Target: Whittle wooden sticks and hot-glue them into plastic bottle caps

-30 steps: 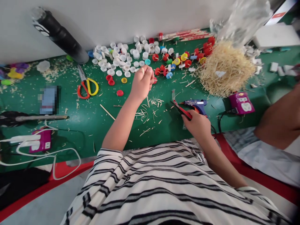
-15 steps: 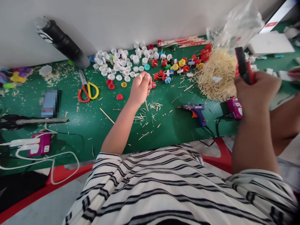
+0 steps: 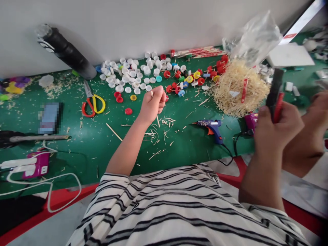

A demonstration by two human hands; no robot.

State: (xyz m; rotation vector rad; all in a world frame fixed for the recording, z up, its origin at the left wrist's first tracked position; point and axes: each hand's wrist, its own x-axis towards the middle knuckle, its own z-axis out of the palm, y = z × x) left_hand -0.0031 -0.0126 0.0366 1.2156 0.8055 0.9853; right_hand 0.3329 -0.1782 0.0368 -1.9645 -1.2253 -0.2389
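My left hand (image 3: pixel 153 105) is closed around a thin wooden stick (image 3: pixel 158 121); one end pokes out below the fist, near the cut slivers (image 3: pixel 166 122) on the green table. My right hand (image 3: pixel 282 126) is raised at the right, wrapped around a black and red hand tool (image 3: pixel 274 89) whose exact kind I cannot make out. Behind that tool lies a heap of pale wood shavings (image 3: pixel 237 106) with a red strip (image 3: pixel 244 91) on top. Red, yellow and blue bottle caps with sticks through them (image 3: pixel 189 79) lie beyond my left hand.
White bottle caps (image 3: pixel 132 73) cover the back. Yellow-and-red scissors (image 3: pixel 93 104), a phone (image 3: pixel 50 118) and a black bottle (image 3: pixel 69 53) are on the left. A blue glue gun (image 3: pixel 215 129) with its cord lies right of centre. Another person's hand (image 3: pixel 319 106) is at the far right.
My right hand has come down toward me with the tool, uncovering the red strip on the shavings. My left hand keeps its grip on the stick. The view has shifted slightly.
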